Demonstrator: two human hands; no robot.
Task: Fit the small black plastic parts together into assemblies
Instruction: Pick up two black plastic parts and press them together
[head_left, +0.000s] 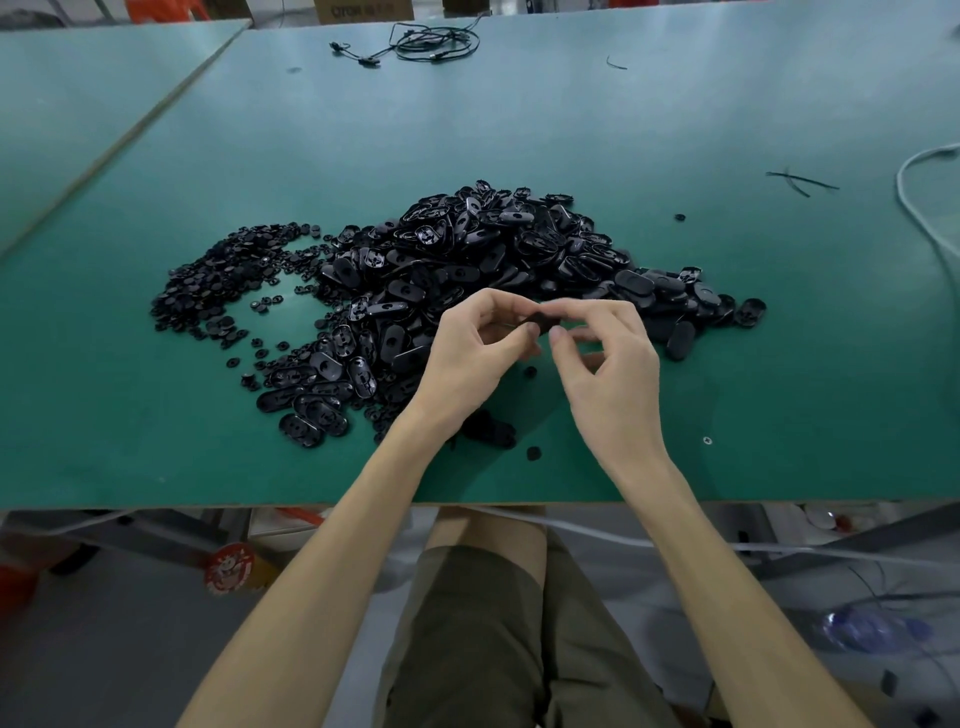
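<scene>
both hands pinching one oval black part (537, 323): left hand (467, 353), right hand (608, 364). looks light, stiff, slick plastic; grip by the long edges, keep the centre hole clear

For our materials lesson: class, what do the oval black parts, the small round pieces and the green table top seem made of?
The oval black parts: likely moulded plastic, semi-gloss; light glints on smooth rims. The small round pieces: probably the same plastic, too small to confirm. The green table top: matte coating over board, perhaps; a brown edge shows in front.
</scene>
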